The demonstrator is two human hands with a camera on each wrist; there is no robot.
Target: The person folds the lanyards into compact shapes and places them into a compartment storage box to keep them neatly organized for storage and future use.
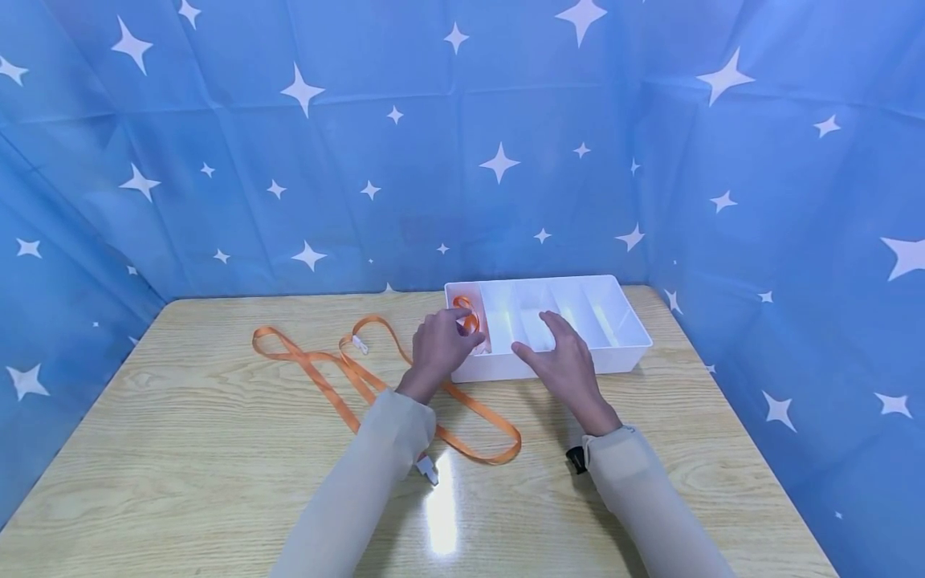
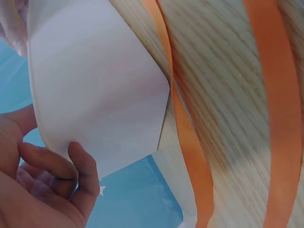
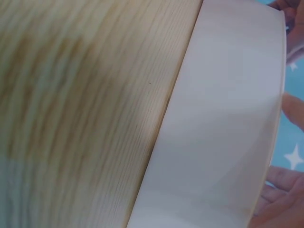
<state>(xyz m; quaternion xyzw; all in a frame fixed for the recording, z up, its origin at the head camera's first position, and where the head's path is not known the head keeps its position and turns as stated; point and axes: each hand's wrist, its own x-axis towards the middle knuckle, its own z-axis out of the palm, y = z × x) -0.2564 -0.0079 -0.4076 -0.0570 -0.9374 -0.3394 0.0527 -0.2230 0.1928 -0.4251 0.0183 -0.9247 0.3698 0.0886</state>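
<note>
A white divided box (image 1: pixel 538 365) stands near the back of the wooden table. A coiled orange lanyard (image 1: pixel 473 321) lies in its leftmost compartment. My left hand (image 1: pixel 439 345) reaches over the front rim there, index finger and thumb spread apart beside the coil. In the left wrist view, the other fingers (image 2: pixel 85 166) bend loosely against the rim. My right hand (image 1: pixel 564 361) hovers at the front rim by the middle compartments, thumb and fingers apart, holding nothing. Skin also shows along the rim (image 3: pixel 278 123) in the right wrist view.
More orange lanyards (image 1: pixel 311 369) sprawl across the table left of the box, one loop passing under my left forearm. A white clip (image 1: pixel 428 470) lies near that sleeve. Blue star-patterned cloth (image 1: pixel 405 160) hangs behind and along the sides. A black strap piece (image 1: pixel 576 459) shows at my right cuff.
</note>
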